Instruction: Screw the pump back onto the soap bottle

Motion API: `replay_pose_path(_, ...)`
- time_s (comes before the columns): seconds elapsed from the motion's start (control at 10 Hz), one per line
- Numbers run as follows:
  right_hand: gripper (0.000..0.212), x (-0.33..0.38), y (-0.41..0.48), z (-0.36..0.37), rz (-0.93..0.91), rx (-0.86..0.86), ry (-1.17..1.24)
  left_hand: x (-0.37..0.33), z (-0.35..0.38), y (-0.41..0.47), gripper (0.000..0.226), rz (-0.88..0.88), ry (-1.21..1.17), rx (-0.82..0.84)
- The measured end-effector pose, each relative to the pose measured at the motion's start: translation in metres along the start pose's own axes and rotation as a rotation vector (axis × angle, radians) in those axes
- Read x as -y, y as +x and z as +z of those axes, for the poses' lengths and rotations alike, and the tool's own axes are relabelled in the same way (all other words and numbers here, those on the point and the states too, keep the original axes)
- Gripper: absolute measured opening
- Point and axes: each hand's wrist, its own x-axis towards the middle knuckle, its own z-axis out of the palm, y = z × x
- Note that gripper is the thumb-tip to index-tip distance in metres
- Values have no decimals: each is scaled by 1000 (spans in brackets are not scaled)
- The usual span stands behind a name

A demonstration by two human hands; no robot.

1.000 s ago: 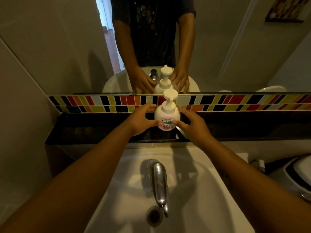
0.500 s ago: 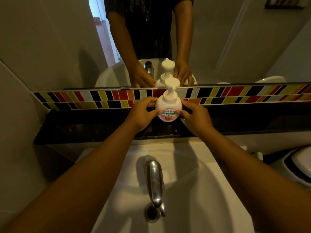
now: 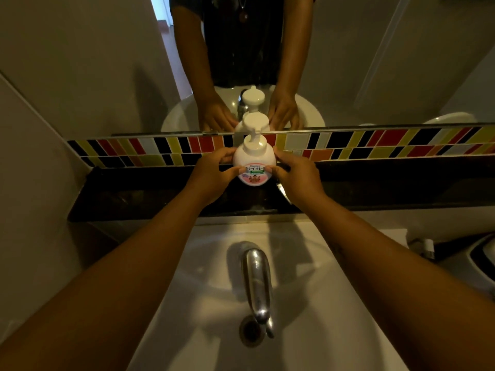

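2 hands [image 3: 214, 172] [image 3: 297, 178] steady bottle [image 3: 254, 164] on dark ledge [image 3: 139, 194].

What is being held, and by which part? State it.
The bottle, gripped by its round body: left hand on its left side, right hand on its right. The pump is untouched.

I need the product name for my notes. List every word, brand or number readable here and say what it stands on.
"Kirei Kirei", small, only just legible: top of the label on the soap bottle.
"キレイキレイ", large characters, ends covered by both thumbs: same label.
White text on the green band beneath: too small to read.
Nothing else carries text.
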Motion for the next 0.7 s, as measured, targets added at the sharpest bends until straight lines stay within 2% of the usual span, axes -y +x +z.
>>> replay_pose_path(0.5, 57, 25, -2, 19, -24, 31, -100, 5, -24, -6, 53, -13, 46, -14)
replay_pose_path(0.6, 64, 33, -9, 14, -73, 77, -226, 12, -23, -11, 59, -33, 117, -30)
replay_pose_path(0.7, 61, 34, -20, 6, -101, 61, -396, 24, -30, -26, 58, -73, 398, -77)
